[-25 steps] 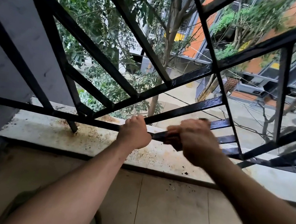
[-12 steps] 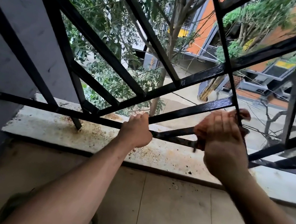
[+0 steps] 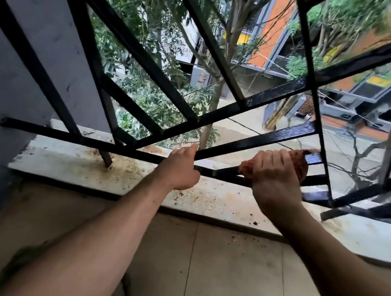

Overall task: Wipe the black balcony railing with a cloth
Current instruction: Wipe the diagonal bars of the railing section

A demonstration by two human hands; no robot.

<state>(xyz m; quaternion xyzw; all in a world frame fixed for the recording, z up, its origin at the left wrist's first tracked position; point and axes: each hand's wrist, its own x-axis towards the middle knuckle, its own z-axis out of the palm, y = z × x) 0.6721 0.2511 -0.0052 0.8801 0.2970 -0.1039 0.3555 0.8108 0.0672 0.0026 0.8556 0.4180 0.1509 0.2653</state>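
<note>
Wiping judged partway: railing (image 3: 261, 141) fills upper frame; centre-right bars look glossy, upper-left bars dull, likely unwiped. Reddish cloth (image 3: 300, 163) is clutched round low bar by right hand (image 3: 275, 182), centre-right. Bottom bar is gripped by left hand (image 3: 180, 171).

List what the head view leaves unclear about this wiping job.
Head view only:
- cloth: mostly covered by the right hand; size and shape unclear.
- fingertips of the left hand: curled behind the railing bar, hidden by the hand's back.
- railing top: cut off by the upper edge.
- far right bars: blurred.
</note>
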